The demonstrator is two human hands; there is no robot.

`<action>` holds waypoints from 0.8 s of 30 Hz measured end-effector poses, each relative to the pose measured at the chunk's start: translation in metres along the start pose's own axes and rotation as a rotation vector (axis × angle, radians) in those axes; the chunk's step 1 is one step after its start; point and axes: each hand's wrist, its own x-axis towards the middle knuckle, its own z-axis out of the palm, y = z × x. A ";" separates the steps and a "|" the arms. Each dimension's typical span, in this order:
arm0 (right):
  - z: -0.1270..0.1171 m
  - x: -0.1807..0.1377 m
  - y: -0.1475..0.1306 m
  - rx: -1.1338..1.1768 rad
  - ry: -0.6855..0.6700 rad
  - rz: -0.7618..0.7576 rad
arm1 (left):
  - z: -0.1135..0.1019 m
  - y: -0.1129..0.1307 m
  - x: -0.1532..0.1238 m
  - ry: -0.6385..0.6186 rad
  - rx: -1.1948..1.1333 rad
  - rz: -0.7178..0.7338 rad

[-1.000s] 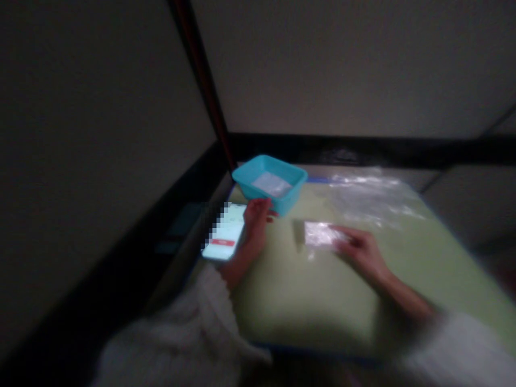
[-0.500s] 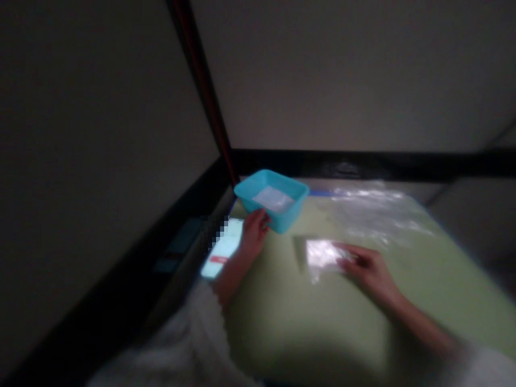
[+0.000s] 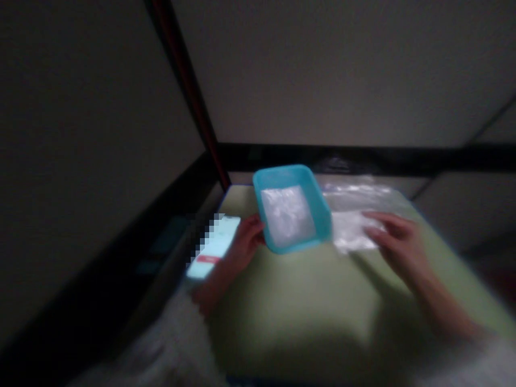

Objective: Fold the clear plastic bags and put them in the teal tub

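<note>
no readable text, phone screen (image 3: 216,243) (apparently) blurred

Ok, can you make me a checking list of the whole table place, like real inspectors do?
Surface: pale green table, blue edging.
Job's things: turquoise basket with a whitish packet inside; shiny packet outside it.
Clutter: clear plastic towards the back; glowing phone at left.
Hands: left hand grips the basket's side; right hand holds the shiny packet.
Cables: nothing seen.
Surroundings: dim; plain wall, dark reddish post.
</note>
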 end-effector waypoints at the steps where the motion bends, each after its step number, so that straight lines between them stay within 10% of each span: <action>1: 0.000 0.003 -0.005 -0.033 0.000 -0.021 | -0.001 0.000 -0.002 -0.025 0.014 -0.018; 24: 0.031 0.024 -0.052 -0.157 -0.222 -0.228 | -0.001 -0.012 -0.019 -0.206 0.033 -0.278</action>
